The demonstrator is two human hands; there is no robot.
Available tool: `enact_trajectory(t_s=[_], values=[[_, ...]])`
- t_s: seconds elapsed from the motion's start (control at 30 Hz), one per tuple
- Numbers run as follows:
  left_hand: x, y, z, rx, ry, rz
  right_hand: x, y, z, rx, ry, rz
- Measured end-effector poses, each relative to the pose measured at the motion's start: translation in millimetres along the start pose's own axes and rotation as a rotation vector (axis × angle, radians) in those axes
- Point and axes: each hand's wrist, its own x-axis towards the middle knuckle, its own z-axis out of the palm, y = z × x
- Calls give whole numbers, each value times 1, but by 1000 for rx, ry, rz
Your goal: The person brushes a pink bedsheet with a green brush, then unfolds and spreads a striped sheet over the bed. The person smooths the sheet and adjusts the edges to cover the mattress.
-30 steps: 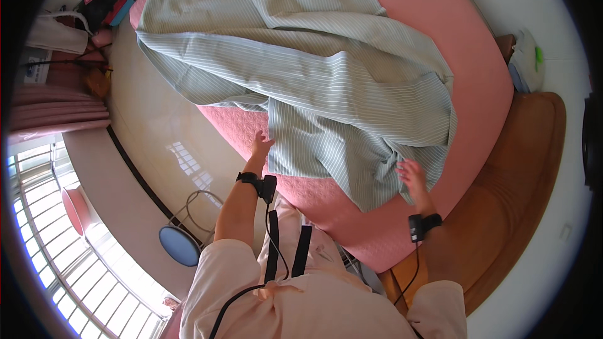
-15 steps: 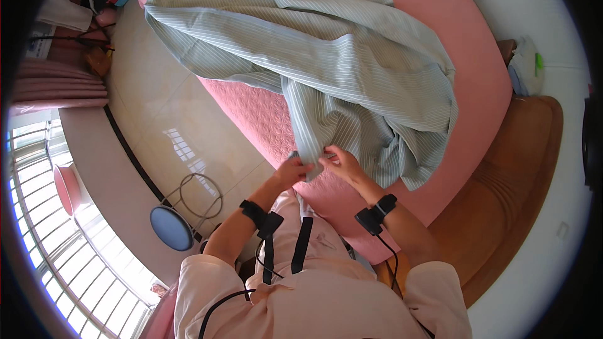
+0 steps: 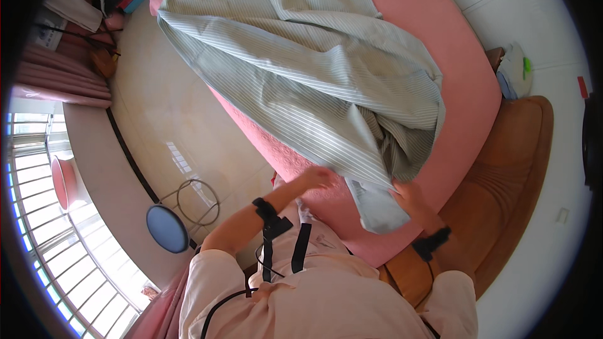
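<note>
A pale grey-green striped duvet cover (image 3: 295, 88) lies in loose folds over the bed with the pink quilted sheet (image 3: 458, 88). My right hand (image 3: 411, 199) is closed on the cover's near edge, at the right, where the cloth is drawn to a point. Below that edge, a paler flap (image 3: 380, 210) of the cloth hangs toward me. My left hand (image 3: 317, 179) is beside the cover's near-left edge, over the pink sheet. Motion smears its fingers, so I cannot make out whether they hold cloth.
The brown wooden headboard (image 3: 515, 182) curves along the right. On the tiled floor (image 3: 151, 107) to the left stands a round blue-seated stool (image 3: 168, 228) with a ring frame. A pink basin (image 3: 63, 182) sits by the barred window. Folded cloth (image 3: 515, 75) lies beyond the bed's right corner.
My hands have moved apart, the right one outward to the right with the cover's edge. The cover's near part is now spread wider and straighter along the bed's left side.
</note>
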Motion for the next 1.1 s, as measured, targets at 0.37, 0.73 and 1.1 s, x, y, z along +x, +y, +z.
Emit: enact_trajectory(t_s=[0.37,0.73,1.1], values=[[-43,72,-113,-856,118,821,-129,-46,-18,-28,-522,258],[-49,47,-177,396,1431,144,-164,-26,-12,-233,-386,52],[-109,44,-165,19,623,-107,-179,58,77,-357,-481,500]])
